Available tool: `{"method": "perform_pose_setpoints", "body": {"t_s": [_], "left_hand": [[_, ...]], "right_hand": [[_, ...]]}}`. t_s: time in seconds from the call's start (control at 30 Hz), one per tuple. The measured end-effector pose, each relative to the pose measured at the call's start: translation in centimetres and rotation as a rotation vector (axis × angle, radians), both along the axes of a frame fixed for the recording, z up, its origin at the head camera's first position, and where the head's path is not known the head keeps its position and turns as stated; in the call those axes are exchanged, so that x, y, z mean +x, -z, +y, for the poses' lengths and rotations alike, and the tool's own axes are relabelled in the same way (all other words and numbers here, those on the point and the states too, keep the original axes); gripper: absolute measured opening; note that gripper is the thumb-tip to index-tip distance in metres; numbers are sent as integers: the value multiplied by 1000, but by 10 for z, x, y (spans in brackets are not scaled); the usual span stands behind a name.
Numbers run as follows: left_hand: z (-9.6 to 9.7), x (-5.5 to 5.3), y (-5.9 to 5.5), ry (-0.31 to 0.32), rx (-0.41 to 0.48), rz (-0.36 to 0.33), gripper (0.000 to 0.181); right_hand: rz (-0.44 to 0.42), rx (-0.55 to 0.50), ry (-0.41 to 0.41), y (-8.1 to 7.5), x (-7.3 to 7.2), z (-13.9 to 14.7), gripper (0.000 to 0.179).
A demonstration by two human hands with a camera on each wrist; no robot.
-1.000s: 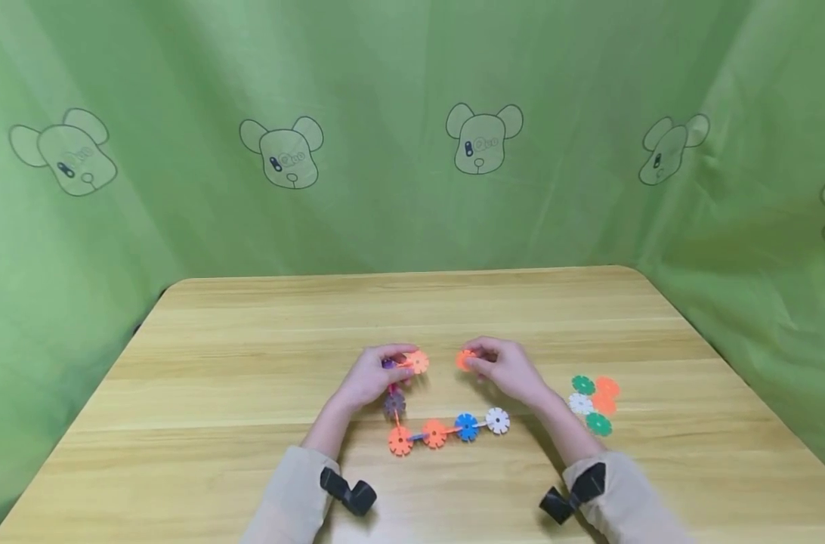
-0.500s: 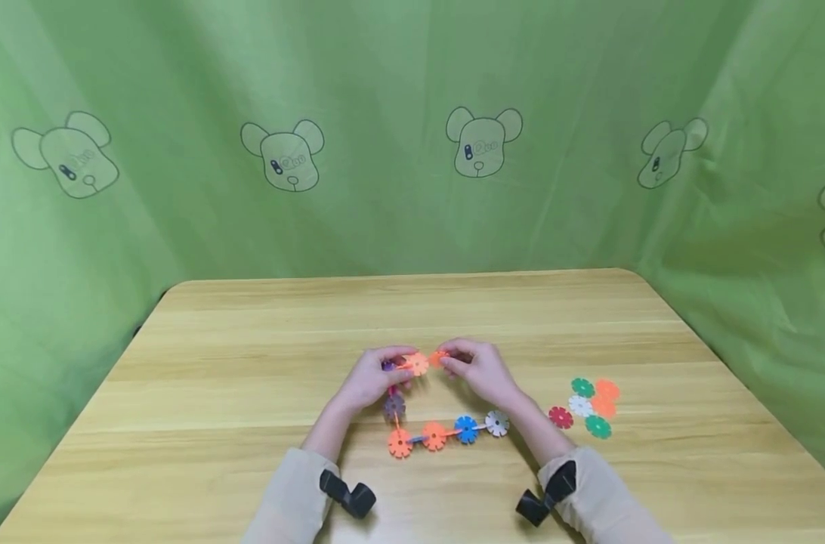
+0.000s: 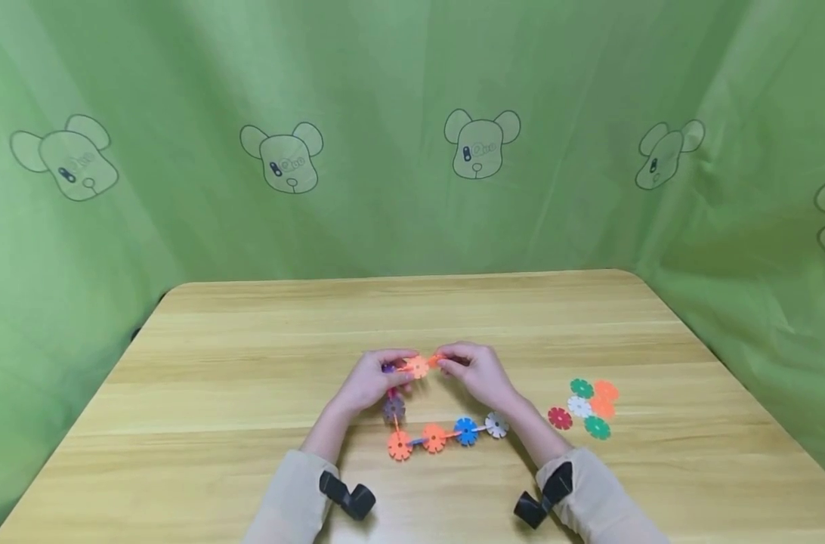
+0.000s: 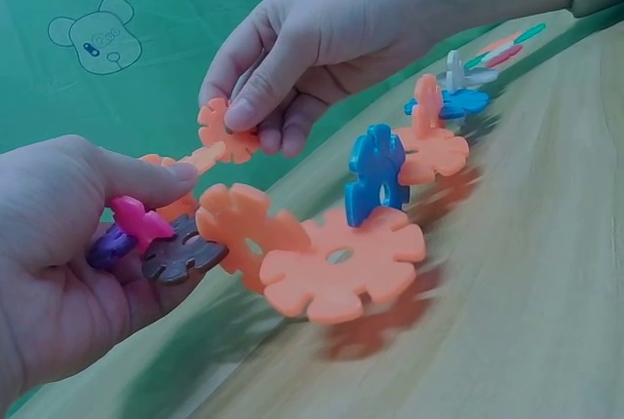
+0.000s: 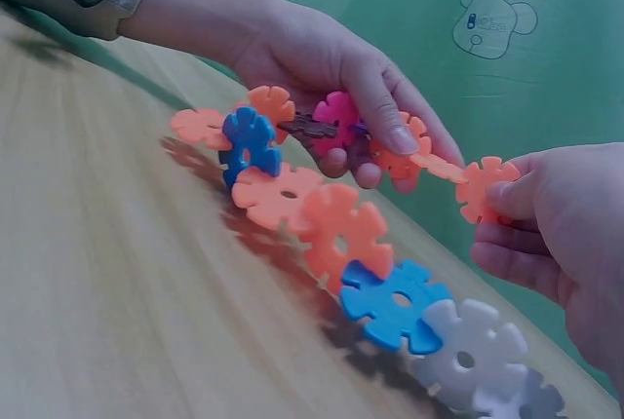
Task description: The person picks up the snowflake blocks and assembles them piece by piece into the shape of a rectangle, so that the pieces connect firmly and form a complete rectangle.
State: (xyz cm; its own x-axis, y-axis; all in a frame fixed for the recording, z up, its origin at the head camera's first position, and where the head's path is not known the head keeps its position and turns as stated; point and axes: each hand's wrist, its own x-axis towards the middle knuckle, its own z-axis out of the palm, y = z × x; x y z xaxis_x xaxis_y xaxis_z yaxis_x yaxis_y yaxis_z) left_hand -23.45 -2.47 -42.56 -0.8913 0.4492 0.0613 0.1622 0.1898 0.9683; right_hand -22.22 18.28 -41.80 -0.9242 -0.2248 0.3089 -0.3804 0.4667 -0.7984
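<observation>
A chain of slotted snowflake discs bends in an L on the table, with an orange disc [image 3: 400,446] at its corner and a white disc [image 3: 497,425] at its right end. My left hand [image 3: 372,380] pinches the upper part, close to an orange disc [image 5: 400,146]; pink [image 4: 139,222] and brown [image 4: 181,250] discs hang by its palm. Between thumb and fingers, my right hand [image 3: 479,372] holds another orange disc [image 5: 480,190]. This one meets the pale orange disc [image 3: 417,367] at the chain's upper end; whether their slots are fully interlocked, I cannot tell.
To the right of the right forearm lie loose discs: green [image 3: 582,388], white [image 3: 579,406], red [image 3: 560,418], orange [image 3: 606,390] and another green disc [image 3: 597,427]. A green curtain [image 3: 385,211] stands behind the wooden table [image 3: 249,325].
My right hand has moved left, bringing its orange disc up to the chain's end. The loose red disc has come into view beside the right forearm. My left hand has stayed put.
</observation>
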Motion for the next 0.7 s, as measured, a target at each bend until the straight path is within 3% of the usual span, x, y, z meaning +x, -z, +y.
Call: {"method": "perform_pose_setpoints", "body": {"t_s": [0.23,0.43,0.53,0.7], "left_hand": [[2,-2,2,8,-18,-30,38],[2,1,0,11,-11,-27,37],[2,2,-3,17,-12,-34,36],[0,13,-21,46,-26,-6,35]], "right_hand": [[62,-9,-38,-18,15,-9,13],[87,-26,-47,2,3,-2,15],[107,-28,-67,4,2,-2,15],[123,-14,-83,5,2,-1,14]]}}
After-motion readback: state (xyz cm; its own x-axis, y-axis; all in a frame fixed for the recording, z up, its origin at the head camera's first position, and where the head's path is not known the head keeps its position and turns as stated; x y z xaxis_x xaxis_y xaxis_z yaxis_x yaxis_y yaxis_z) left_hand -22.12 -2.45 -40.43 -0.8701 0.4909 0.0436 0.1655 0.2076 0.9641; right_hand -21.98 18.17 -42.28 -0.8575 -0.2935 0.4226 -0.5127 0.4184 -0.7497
